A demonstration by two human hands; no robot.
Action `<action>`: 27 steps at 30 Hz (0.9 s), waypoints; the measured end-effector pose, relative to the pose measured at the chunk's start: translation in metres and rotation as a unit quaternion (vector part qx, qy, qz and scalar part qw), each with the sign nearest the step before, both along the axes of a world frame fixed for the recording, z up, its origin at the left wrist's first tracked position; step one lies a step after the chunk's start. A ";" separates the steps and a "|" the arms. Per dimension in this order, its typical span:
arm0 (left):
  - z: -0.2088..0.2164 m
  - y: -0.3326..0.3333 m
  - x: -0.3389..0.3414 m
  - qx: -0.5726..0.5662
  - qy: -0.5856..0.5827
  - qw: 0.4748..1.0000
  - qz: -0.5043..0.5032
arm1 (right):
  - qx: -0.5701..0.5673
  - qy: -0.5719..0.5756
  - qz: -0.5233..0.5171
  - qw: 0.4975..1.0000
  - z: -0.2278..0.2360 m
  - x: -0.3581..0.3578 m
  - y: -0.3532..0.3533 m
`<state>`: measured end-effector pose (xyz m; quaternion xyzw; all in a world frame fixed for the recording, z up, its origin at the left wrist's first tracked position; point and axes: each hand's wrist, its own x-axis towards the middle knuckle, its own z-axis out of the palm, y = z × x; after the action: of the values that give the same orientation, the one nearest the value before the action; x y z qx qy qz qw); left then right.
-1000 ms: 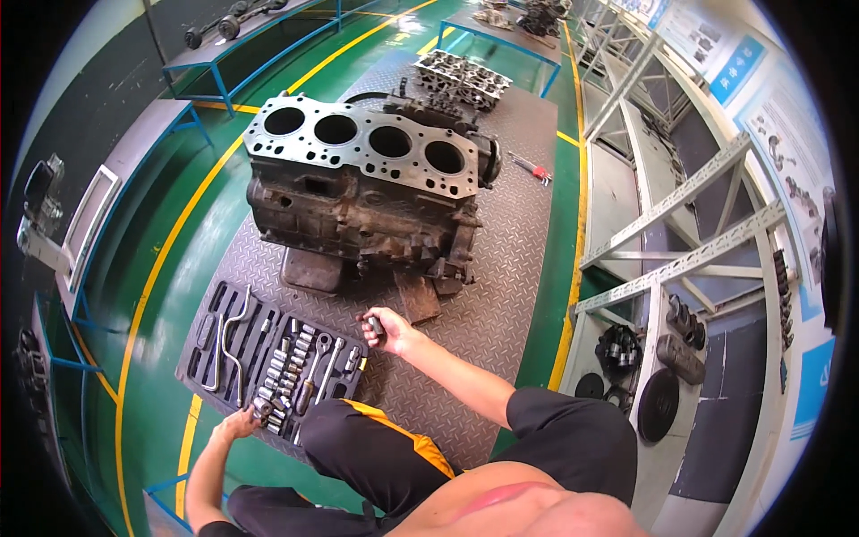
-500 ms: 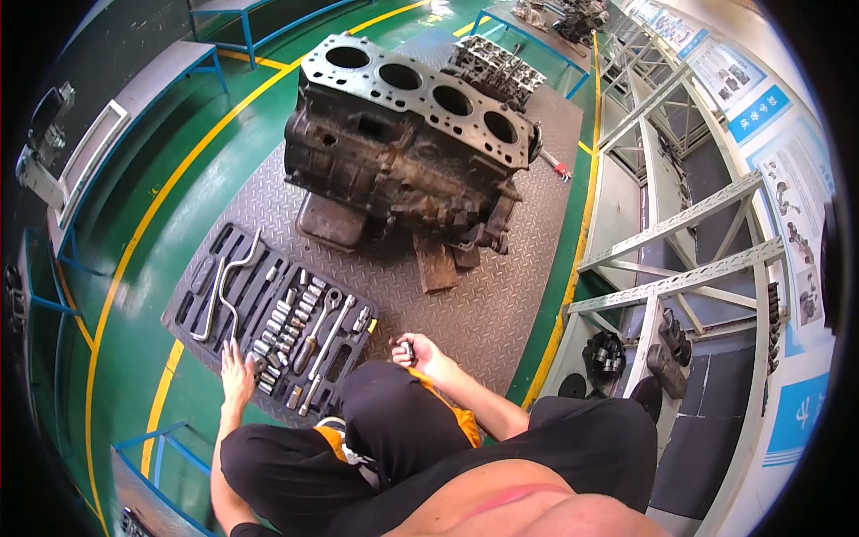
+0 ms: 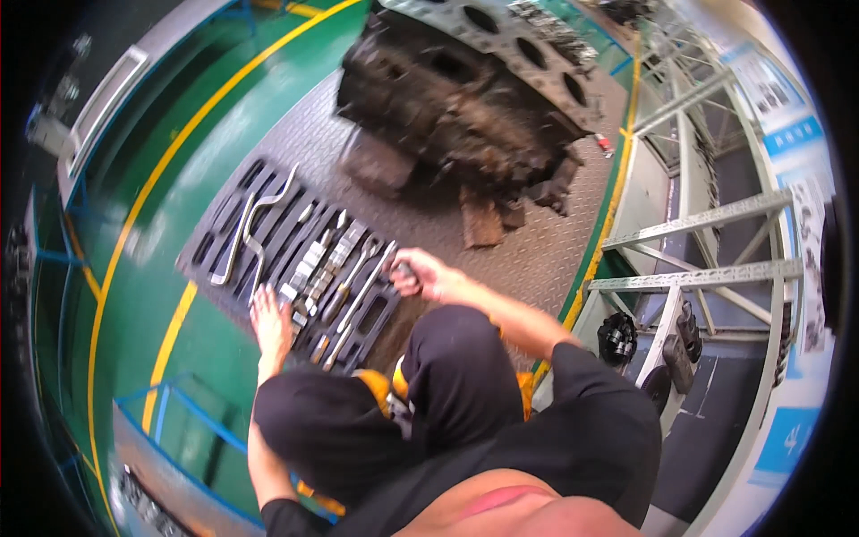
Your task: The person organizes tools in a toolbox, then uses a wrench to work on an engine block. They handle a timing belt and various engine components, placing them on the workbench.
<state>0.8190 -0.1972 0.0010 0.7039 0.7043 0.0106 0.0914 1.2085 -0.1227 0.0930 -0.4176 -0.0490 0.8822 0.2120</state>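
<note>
A dark tool case lies on the checkered metal plate, its slots filled with rows of silver sockets, a ratchet and long bent bars. My left hand rests with fingers stretched at the case's near left edge, by the end of one bent bar. Closed around a small metal socket, my right hand is at the right end of the case. My fingers partly hide the socket. Motion blurs the picture somewhat.
A rusty engine block stands on wooden blocks beyond the case. Behind it lies a cylinder head. White metal racks line the right side. A blue-framed bench is at the lower left.
The whole view has shifted, so the case and engine block sit further right. My right hand has come up to the case's right end with the socket. My left hand remains at its edge.
</note>
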 end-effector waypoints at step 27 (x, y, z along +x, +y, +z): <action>0.053 -0.055 -0.036 -0.122 -0.226 0.963 0.087 | 0.798 -0.146 0.486 0.326 -0.093 -0.245 0.085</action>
<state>0.7831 -0.2519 0.0535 0.6028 0.7197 0.0915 0.3322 0.9636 -0.0380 0.0004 -0.0721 -0.9535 0.2907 -0.0332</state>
